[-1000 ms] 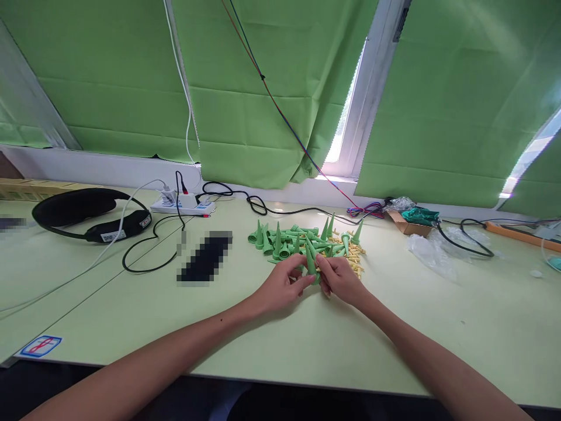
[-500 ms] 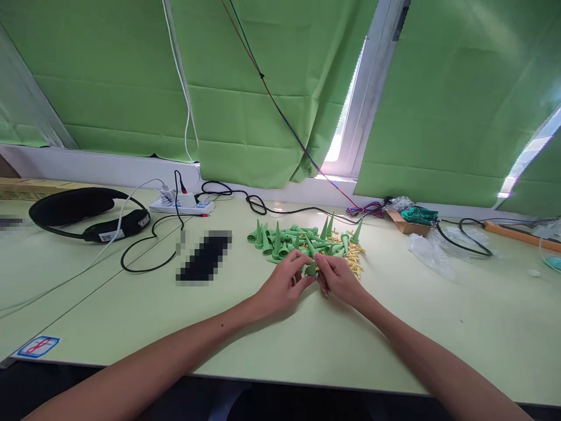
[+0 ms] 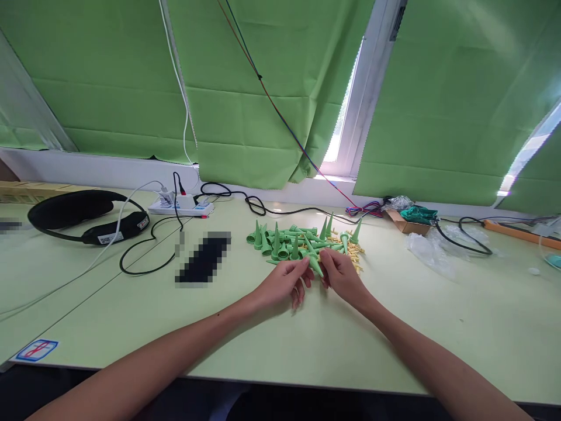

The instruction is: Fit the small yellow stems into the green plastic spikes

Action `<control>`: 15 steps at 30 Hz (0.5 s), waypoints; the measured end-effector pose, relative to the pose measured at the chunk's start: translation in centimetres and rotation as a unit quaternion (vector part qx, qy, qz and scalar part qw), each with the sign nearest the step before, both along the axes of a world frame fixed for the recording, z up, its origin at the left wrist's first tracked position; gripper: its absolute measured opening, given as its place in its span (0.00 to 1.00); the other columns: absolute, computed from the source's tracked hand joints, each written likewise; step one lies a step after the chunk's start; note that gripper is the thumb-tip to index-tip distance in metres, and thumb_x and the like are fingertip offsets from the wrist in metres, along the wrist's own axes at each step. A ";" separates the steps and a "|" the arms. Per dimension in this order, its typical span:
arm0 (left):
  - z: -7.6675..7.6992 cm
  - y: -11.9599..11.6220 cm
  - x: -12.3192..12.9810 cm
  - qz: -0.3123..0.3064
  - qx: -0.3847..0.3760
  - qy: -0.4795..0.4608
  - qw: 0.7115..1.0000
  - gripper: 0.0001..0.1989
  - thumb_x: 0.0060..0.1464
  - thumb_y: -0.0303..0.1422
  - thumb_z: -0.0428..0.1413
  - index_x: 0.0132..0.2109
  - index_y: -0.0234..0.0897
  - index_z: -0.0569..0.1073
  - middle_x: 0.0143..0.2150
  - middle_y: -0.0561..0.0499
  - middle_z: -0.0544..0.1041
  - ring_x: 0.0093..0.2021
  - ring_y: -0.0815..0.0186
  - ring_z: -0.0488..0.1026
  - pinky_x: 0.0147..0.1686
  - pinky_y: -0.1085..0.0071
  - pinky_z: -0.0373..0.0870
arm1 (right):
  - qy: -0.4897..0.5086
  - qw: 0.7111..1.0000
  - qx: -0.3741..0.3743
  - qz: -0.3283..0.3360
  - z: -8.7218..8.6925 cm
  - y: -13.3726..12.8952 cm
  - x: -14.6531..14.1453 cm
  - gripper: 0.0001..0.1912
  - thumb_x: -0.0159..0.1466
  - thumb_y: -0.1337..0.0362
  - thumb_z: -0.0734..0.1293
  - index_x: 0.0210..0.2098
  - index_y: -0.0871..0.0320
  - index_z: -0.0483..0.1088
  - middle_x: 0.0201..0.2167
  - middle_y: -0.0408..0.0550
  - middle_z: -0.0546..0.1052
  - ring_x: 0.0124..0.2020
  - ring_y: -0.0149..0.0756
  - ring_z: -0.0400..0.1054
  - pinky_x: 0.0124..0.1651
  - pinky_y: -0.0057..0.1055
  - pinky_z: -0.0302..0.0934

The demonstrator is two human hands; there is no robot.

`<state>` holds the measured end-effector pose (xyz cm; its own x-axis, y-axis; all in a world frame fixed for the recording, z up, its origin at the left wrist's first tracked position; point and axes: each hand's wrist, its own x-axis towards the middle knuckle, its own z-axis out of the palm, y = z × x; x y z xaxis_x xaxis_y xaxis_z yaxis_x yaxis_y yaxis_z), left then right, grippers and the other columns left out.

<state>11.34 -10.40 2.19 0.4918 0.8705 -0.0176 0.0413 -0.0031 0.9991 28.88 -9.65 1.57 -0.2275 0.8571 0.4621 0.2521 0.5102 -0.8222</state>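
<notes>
Several green cones (image 3: pixel 276 242) lie and stand in a pile on the pale table (image 3: pixel 245 351), with small yellow pieces (image 3: pixel 356 251) at the pile's right side. My left hand (image 3: pixel 287 282) is at the pile's front edge, its thumb and fingertips pinching a green cone (image 3: pixel 315 266) whose tip points down to the right. Just right of it, my right hand (image 3: pixel 339 272) has thumb and index finger pressed together beside that cone. What the right fingertips hold, if anything, is too small to make out.
A black headband-like device (image 3: pixel 116 229), a power strip (image 3: pixel 186 206) and a blurred dark object (image 3: pixel 204 257) lie left. Black cables run along the back. At right are a small cardboard box (image 3: pixel 407 223), clear plastic bags (image 3: pixel 432 254) and an orange strip (image 3: pixel 521 234).
The green cone between my hands has turned, its tip now pointing down to the right. My left fingers have shifted and hang lower, and my right hand has moved slightly away from them.
</notes>
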 end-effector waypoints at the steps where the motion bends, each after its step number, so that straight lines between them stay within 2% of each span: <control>1: 0.1 0.0 0.1 -0.016 -0.022 -0.013 1.000 0.27 0.57 0.57 0.50 0.32 0.34 0.70 0.30 0.51 0.71 0.18 0.72 0.68 0.14 0.75 0.63 | -0.005 1.000 0.001 0.012 0.0 0.0 0.0 0.26 0.71 0.47 0.53 0.22 0.56 0.57 0.15 0.38 0.64 0.15 0.27 0.58 0.22 0.25 0.54; 4: 0.1 0.0 0.1 -0.044 -0.055 -0.040 0.997 0.28 0.56 0.56 0.51 0.33 0.32 0.72 0.30 0.50 0.71 0.18 0.72 0.69 0.14 0.76 0.64 | -0.018 0.999 -0.007 0.032 -0.1 0.0 0.0 0.27 0.71 0.46 0.52 0.22 0.55 0.57 0.16 0.39 0.65 0.16 0.27 0.59 0.22 0.26 0.54; 7: -0.2 0.1 -0.1 -0.046 -0.061 -0.044 0.996 0.27 0.56 0.55 0.53 0.32 0.32 0.71 0.26 0.51 0.71 0.18 0.72 0.68 0.15 0.76 0.64 | -0.046 0.999 -0.008 0.023 0.0 0.0 0.1 0.27 0.70 0.44 0.52 0.23 0.55 0.57 0.17 0.40 0.65 0.17 0.28 0.58 0.23 0.27 0.54; 11: -0.6 0.3 -0.2 -0.028 -0.047 -0.050 0.997 0.24 0.56 0.53 0.55 0.32 0.33 0.70 0.24 0.53 0.70 0.17 0.73 0.67 0.15 0.77 0.63 | -0.078 0.997 0.001 0.016 0.4 -0.2 0.1 0.27 0.70 0.43 0.51 0.23 0.55 0.57 0.18 0.41 0.66 0.18 0.29 0.57 0.24 0.27 0.53; 15: -0.3 0.1 -0.3 -0.015 -0.008 -0.018 1.000 0.22 0.56 0.52 0.56 0.32 0.34 0.69 0.19 0.56 0.68 0.16 0.73 0.64 0.16 0.77 0.62 | -0.097 0.995 0.032 0.017 0.7 -0.2 0.1 0.26 0.71 0.47 0.51 0.22 0.55 0.56 0.17 0.40 0.65 0.20 0.29 0.56 0.26 0.28 0.51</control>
